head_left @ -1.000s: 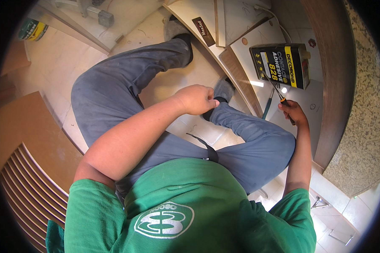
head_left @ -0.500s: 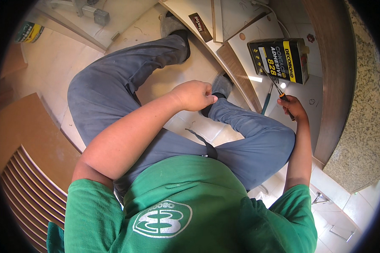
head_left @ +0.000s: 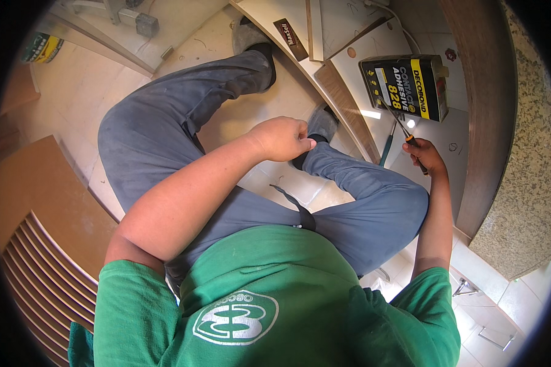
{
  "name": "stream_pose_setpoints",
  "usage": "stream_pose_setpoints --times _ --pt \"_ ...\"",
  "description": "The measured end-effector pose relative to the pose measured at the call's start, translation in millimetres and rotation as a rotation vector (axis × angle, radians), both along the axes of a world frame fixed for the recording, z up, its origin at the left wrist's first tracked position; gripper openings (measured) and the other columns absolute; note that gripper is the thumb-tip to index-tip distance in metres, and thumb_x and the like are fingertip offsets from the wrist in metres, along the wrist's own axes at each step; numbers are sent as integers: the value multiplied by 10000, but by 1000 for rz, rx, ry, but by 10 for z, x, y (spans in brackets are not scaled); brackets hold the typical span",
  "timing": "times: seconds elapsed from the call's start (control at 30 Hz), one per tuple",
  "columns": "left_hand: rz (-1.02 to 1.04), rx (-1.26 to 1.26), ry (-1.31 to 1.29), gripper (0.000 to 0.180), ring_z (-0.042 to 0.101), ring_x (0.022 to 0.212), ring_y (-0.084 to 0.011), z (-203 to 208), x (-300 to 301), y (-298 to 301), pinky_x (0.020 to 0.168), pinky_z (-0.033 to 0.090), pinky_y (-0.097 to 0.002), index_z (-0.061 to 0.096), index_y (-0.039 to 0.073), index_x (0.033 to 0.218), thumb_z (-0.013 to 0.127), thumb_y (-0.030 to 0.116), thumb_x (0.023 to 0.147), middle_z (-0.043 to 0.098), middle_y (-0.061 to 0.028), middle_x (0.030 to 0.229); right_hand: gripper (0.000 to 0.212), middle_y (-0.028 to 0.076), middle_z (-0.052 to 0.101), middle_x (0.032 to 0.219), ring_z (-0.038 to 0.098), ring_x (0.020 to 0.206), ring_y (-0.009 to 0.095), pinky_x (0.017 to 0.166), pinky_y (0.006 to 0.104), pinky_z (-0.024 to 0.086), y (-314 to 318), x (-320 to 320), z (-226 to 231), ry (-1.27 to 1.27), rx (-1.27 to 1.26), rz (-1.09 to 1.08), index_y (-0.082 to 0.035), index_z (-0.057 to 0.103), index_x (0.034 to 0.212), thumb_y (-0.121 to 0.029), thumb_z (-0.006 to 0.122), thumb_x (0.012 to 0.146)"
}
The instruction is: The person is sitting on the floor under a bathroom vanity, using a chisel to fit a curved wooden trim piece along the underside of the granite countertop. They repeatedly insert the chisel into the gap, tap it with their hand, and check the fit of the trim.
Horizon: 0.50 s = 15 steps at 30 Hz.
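My right hand (head_left: 430, 158) grips a screwdriver (head_left: 411, 141) by its black and orange handle. The long thin shaft points up and left, crossing in front of a black and yellow adhesive can (head_left: 433, 85). Just left of that hand, a slim tool with a teal handle (head_left: 386, 150) leans inside the cabinet. My left hand (head_left: 280, 139) is closed over the gap between my legs, near my right ankle, thumb pressed against curled fingers. Whatever it may hold is hidden.
Around the can runs an open cabinet with a wooden side panel (head_left: 480, 122) and a front edge (head_left: 349, 110). A small dark box (head_left: 290, 39) lies on a board there. A speckled countertop (head_left: 520, 202) borders the right; a slatted wooden door (head_left: 49, 269) rests at left.
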<state>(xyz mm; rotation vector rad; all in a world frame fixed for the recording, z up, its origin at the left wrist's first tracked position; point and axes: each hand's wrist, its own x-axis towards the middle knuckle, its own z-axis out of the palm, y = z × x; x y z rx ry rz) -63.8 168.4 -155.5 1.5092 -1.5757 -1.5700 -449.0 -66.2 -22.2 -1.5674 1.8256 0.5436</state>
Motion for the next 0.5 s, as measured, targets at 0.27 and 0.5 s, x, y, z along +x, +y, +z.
stream_pose_setpoints --times 0.27,0.5 --pt "20 -17 2 418 689 967 -359 -8 -7 12 868 531 -433 700 40 1030 623 445 963 730 -181 992 311 -18 531 602 481 513 98 505 279 402 37 95 38 1 -6 4 -99 634 857 -352 813 872" --pt "-2 9 8 429 684 999 -359 23 9 -1 893 527 -442 691 50 1053 607 459 955 731 -176 1013 322 -18 529 600 481 513 95 504 279 400 18 46 25 -16 8 -7 -105 621 840 -359 816 868"
